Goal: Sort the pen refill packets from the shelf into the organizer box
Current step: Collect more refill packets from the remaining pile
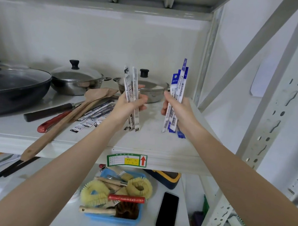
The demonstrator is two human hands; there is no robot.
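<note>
My left hand (127, 104) grips a bunch of black-and-white pen refill packets (132, 83), held upright above the white shelf (151, 139). My right hand (178, 109) grips a bunch of blue-and-white refill packets (179, 83), also upright. More dark refill packets (94, 115) lie flat on the shelf to the left of my left hand, beside wooden spatulas. No organizer box is visible.
On the shelf stand a dark pan with glass lid (13, 86), two steel pots (76, 80) (151, 91), wooden spatulas (69, 117) and a red-handled tool (53, 121). Below, a blue basket of brushes (115, 217), a black phone (167, 212) and a yellow-black case (166, 178).
</note>
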